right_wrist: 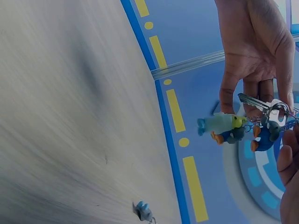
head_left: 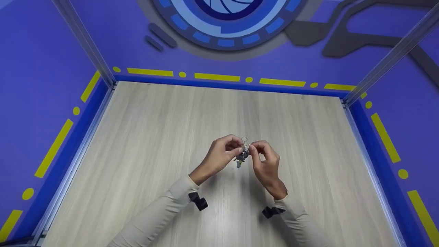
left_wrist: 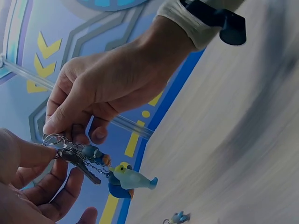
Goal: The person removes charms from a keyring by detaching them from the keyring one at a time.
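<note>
Above the table, my left hand (head_left: 218, 155) and right hand (head_left: 267, 164) meet at a bunch of keys (left_wrist: 80, 161) on metal rings. Thumb and fingertips of the left hand pinch the ring and key end. The right hand's thumb and fingers pinch the rings from the other side. From short chains hang a pale figurine with a yellow head (right_wrist: 219, 123) and blue figurines with orange parts (right_wrist: 265, 139). The fingers partly cover the rings. In the wrist views, a separate small blue-grey figurine keychain (left_wrist: 180, 217) lies on the table.
The wood-grain table (head_left: 164, 116) is bounded by blue-purple panels (head_left: 41, 75) with yellow marks. Clear corner posts (head_left: 391, 56) stand at the back left and back right. Each forearm carries a black wrist camera (head_left: 198, 201).
</note>
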`<action>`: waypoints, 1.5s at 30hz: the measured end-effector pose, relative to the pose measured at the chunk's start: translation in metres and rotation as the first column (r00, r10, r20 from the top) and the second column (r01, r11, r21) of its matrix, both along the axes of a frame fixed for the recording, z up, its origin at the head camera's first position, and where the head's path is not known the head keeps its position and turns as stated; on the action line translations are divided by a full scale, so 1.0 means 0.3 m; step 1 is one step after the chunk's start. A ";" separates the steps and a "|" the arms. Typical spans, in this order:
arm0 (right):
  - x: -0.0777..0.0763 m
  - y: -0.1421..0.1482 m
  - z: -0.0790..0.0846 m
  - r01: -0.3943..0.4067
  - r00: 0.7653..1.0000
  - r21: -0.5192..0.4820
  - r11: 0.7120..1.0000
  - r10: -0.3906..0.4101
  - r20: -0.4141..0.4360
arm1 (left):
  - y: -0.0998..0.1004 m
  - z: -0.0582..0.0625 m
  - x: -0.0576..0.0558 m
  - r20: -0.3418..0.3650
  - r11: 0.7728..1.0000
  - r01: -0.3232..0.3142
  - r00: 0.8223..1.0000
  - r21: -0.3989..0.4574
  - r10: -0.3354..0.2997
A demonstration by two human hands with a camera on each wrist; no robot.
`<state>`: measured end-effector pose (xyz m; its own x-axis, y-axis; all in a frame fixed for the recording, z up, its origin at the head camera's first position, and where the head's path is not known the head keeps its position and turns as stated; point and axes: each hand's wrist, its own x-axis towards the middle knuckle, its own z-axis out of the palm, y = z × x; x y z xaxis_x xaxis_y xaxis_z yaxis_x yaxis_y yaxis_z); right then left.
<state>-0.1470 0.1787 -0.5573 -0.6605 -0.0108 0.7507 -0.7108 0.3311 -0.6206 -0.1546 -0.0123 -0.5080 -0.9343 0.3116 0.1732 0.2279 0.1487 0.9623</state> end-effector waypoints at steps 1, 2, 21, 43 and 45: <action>0.001 0.001 -0.001 0.001 1.000 -0.003 1.000 -0.001 0.011 | -0.001 -0.002 0.001 0.020 1.000 0.007 1.000 0.010 -0.007; 0.002 0.001 -0.001 0.002 1.000 -0.005 1.000 -0.002 0.020 | -0.001 -0.004 0.001 0.037 1.000 0.013 0.999 0.021 -0.014; 0.005 0.009 -0.015 0.021 0.997 0.004 1.000 -0.022 0.077 | -0.008 -0.020 0.010 0.052 0.994 -0.101 0.994 0.041 0.099; -0.010 0.029 -0.006 -0.017 0.998 0.053 0.998 0.014 0.065 | -0.020 0.009 0.006 -0.140 0.993 -0.084 0.987 -0.084 0.072; -0.009 0.030 -0.004 -0.022 0.997 0.059 0.998 0.018 0.074 | -0.021 0.010 0.004 -0.143 0.993 -0.075 0.988 -0.093 0.061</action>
